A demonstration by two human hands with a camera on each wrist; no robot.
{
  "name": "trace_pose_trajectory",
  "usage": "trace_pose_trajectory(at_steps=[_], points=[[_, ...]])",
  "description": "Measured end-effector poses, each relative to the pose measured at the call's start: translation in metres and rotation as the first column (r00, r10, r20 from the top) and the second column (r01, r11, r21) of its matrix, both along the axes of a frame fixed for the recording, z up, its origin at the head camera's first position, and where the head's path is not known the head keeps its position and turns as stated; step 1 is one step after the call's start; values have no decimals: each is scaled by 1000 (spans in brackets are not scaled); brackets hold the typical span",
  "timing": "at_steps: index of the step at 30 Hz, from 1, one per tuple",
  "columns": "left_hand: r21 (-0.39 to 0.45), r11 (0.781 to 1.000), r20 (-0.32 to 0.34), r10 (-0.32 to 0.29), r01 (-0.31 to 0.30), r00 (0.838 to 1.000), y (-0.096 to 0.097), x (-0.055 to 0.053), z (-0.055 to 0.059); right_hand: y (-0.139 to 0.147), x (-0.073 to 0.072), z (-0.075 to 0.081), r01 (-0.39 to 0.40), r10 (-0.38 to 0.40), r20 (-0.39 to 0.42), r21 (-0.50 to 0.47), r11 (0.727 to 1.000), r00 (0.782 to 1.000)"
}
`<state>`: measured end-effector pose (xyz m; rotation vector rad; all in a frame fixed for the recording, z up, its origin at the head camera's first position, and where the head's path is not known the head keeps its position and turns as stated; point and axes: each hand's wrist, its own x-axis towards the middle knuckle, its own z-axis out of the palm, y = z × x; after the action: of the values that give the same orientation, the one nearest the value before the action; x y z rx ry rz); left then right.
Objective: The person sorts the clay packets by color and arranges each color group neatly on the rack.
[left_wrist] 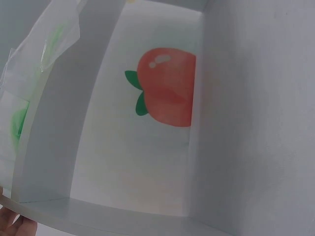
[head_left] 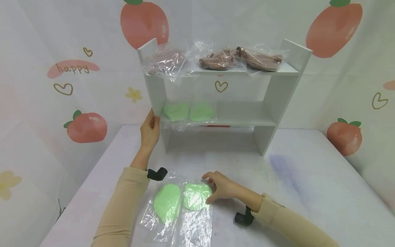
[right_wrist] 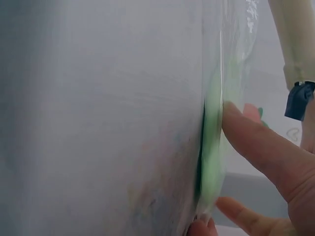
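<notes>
At the left side of a white two-tier shelf (head_left: 207, 72), my left hand (head_left: 150, 132) holds the edge of the side panel at middle-board height. Fingers (left_wrist: 15, 223) show past that panel in the left wrist view; the thumb is hidden there. On the table lie two clear bags, each with a flat light green piece: a left bag (head_left: 167, 204) and a right bag (head_left: 197, 197). My right hand (head_left: 223, 187) spreads its thumb and fingers over the right bag's edge, fingertips touching the plastic. The right wrist view shows this green piece (right_wrist: 212, 147) side-on.
Two more bagged green pieces, one left (head_left: 176, 111) and one right (head_left: 201, 111), sit on the middle board. Along the top board lie a pinkish bag (head_left: 168, 61) and two bagged brown items, one central (head_left: 219, 60) and one right (head_left: 260, 60). A patterned cloth hangs behind.
</notes>
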<state>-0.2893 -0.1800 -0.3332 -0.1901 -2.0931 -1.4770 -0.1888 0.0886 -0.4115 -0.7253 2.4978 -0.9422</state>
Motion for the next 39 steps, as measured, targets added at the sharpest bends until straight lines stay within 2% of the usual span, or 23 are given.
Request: trace_pose_trajectory(at_steps=[11,17,21,25,28,34,37,39], points=[[6,1000,-3,-5,5,1000,0,0,0,0,0,2,-22,22,7,46,999,1000],[12,1000,-2,0,0,1000,1,1,0,3,-2,0,-44,46,27,-70,997,999],[12,1000,8,0,0,1000,1,1,0,6,-4,1,-50,62,58,-181,982,996],[13,1000,14,2,-3,1000,0,1,-1,9,-6,4,-63,78,50,-255,965,996],[20,1000,20,0,0,1000,0,1,-1,11,-7,6,-81,95,34,-280,957,995],[19,1000,53,-20,19,998,-2,1,-1,12,-6,7,-92,117,58,-324,941,991],[33,999,67,-28,26,997,-1,3,2,12,-6,10,-72,94,54,-322,944,994],[35,999,77,-31,28,997,2,9,9,13,-6,12,-51,72,52,-323,945,996]])
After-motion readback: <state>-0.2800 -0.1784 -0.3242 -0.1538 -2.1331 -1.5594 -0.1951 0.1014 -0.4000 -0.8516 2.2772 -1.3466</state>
